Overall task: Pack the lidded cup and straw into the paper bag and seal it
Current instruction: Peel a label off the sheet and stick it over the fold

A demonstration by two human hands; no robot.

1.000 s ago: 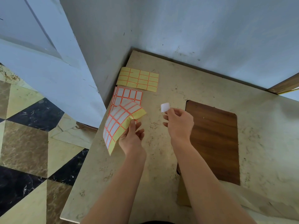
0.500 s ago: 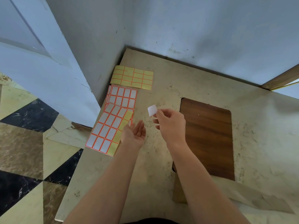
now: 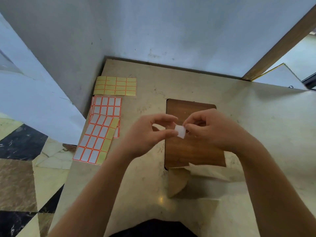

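A small white sticker [image 3: 180, 131] is held up over the wooden board [image 3: 193, 151]. My right hand [image 3: 210, 129] pinches its right edge, and my left hand [image 3: 147, 135] touches its left edge with thumb and forefinger. The brown paper bag [image 3: 177, 182] lies flat on the table just below the board, between my forearms; its top is folded. The lidded cup and the straw are out of sight.
Sticker sheets with orange borders [image 3: 97, 135] lie at the table's left edge, with a yellow backing sheet [image 3: 115, 86] beyond them. The beige marble table [image 3: 256, 117] meets a grey wall at the back. Tiled floor lies to the left.
My left hand has left the sticker sheet, which now lies flat, and moved right to the sticker. Both hands have shifted over the wooden board.
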